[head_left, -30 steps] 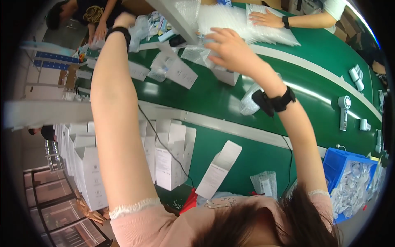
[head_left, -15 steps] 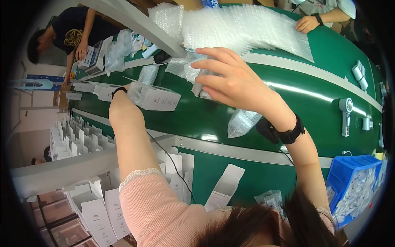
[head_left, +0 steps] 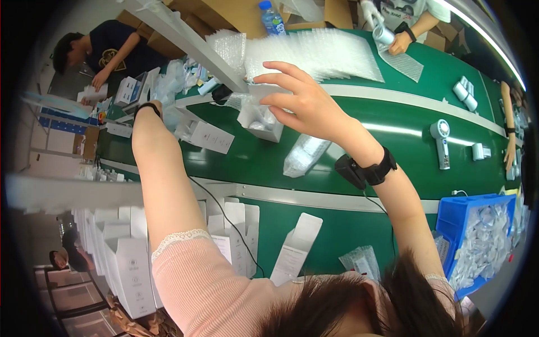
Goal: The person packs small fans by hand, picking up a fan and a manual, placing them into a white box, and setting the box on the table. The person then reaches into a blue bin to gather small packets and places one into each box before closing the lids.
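My right hand (head_left: 309, 106) is open, its fingers spread over an open white box (head_left: 262, 128) with a bubble-wrapped item in it. Its thumb side is partly hidden. My left hand (head_left: 156, 105) reaches far across to the left, close to clear plastic bags. My own wrist hides its fingers, so any hold cannot be seen. Beside it lies another white box (head_left: 212, 137) on its side, clear wrap at its open end. A bubble-wrapped item (head_left: 306, 154) rests on the green table below my right hand.
Bubble wrap sheets (head_left: 314, 59) are fanned out at the back. Handheld fans (head_left: 443, 143) lie to the right, above a blue bin (head_left: 449, 224) of small bagged parts. A grey post (head_left: 191, 45) slants across. Open white boxes (head_left: 132, 269) stand lower left. Co-workers sit opposite.
My left hand has moved away from the box on its side, farther left. My right hand stays spread near the upright box. Opposite, a co-worker now holds a light-blue device over a bubble wrap sheet.
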A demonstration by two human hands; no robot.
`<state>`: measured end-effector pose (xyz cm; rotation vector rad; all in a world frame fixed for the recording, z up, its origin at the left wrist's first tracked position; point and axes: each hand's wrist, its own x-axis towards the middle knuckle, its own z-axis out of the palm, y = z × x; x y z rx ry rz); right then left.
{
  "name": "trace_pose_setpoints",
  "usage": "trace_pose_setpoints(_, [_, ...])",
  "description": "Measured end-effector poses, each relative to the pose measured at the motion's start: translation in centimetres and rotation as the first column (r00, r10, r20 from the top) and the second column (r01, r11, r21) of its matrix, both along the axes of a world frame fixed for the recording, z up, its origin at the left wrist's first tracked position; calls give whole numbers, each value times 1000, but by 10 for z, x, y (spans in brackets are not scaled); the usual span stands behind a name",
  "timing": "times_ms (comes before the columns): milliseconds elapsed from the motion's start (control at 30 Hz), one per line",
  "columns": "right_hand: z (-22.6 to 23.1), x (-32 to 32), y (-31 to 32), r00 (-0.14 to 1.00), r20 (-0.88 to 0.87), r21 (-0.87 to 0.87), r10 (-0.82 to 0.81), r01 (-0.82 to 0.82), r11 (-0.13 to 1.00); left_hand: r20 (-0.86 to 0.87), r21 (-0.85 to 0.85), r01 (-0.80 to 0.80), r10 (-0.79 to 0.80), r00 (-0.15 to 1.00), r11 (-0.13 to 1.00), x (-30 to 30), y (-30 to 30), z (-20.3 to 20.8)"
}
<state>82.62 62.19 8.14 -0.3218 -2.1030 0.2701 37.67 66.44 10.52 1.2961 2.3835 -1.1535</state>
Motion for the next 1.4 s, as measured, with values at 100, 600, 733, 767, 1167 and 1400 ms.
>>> trace_pose_setpoints(100, [24,7,-25,997,-73,5,21,-21,1000,-47,115,-47,52,998,992,9,-3,64])
trace_pose_setpoints(600, [28,46,-180,647,-759,-652,-73,-755,77,56,709,343,-534,844,616,368,-247,252])
trace_pose_setpoints(733, [21,74,-225,376,-896,-401,-237,-914,67,101,763,490,-827,553,422,387,-318,167])
trace_pose_setpoints(767, [18,81,-238,405,-878,-453,-256,-875,171,29,799,509,-867,498,319,396,-338,138])
trace_pose_setpoints(1167, [-91,153,-323,286,-672,-206,-683,-958,-199,710,702,-321,-589,385,636,322,-388,-150])
trace_pose_setpoints(1400, [-88,169,-319,422,-610,-342,-671,-904,-257,986,145,-388,-167,-22,910,293,-385,-207])
